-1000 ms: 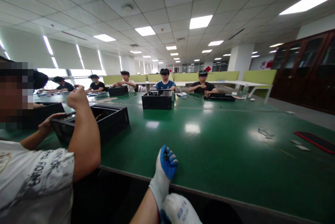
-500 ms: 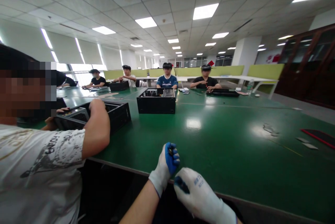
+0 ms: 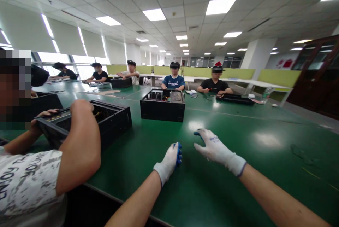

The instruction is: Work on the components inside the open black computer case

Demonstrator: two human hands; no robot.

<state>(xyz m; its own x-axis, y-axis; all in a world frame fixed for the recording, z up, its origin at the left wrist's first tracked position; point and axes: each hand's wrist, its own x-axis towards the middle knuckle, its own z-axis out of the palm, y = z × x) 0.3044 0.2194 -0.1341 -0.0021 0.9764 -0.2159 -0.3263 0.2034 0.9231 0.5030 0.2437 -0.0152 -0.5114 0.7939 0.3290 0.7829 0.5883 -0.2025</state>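
Computer case (image 3: 162,111), beyond left grip (image 3: 171,159), apart

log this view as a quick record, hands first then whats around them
left hand: gloved, fingers curled; any contents hidden
right hand: gloved, thumb and fingers spread, nothing visible between them
surface: green table
nearest case: open black case, beyond both hands, touched by neither
neighbour, at left: person in a printed white shirt, one hand at the rim of another black case
across: person in a blue shirt, behind the nearest case
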